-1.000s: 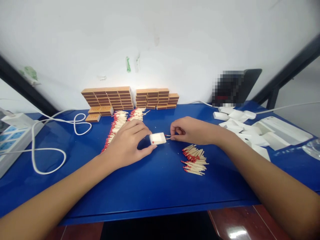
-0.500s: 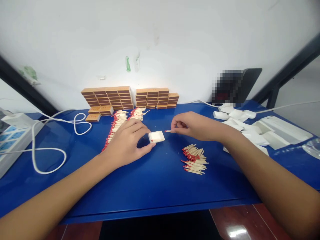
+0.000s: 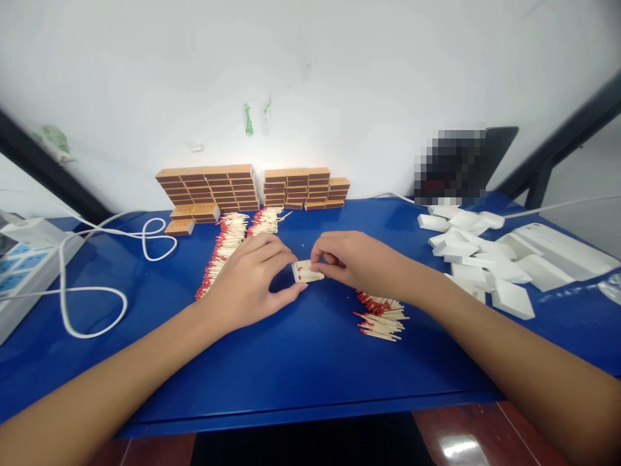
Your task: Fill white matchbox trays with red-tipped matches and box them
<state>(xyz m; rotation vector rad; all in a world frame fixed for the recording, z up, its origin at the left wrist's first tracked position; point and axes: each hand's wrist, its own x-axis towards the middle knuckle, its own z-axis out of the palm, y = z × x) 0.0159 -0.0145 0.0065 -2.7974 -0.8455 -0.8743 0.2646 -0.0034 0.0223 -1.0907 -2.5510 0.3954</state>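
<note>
Between the thumb and fingers of my left hand [image 3: 259, 275] is a small white matchbox tray [image 3: 308, 278], held by its left end. A few red-headed matches lie inside it. My right hand [image 3: 347, 259] reaches over the tray's right end, fingertips pinched on a match whose body they mostly hide. Just below that hand, a loose pile of matches [image 3: 383, 317] rests on the blue table [image 3: 291, 369], partly covered by the wrist. Behind my left hand stretch two long rows of matches [image 3: 228, 236], heads to the left.
Stacked brown matchboxes [image 3: 208, 184] line the wall, with a second stack [image 3: 295, 188] beside them. Several white trays [image 3: 485, 255] are heaped at the right near a dark blurred device [image 3: 449, 165]. A white cable [image 3: 65, 291] and power strip [image 3: 29, 268] lie left.
My right hand has moved left and slightly down with the match, from beside the tray to over it. My left hand keeps hold of the tray.
</note>
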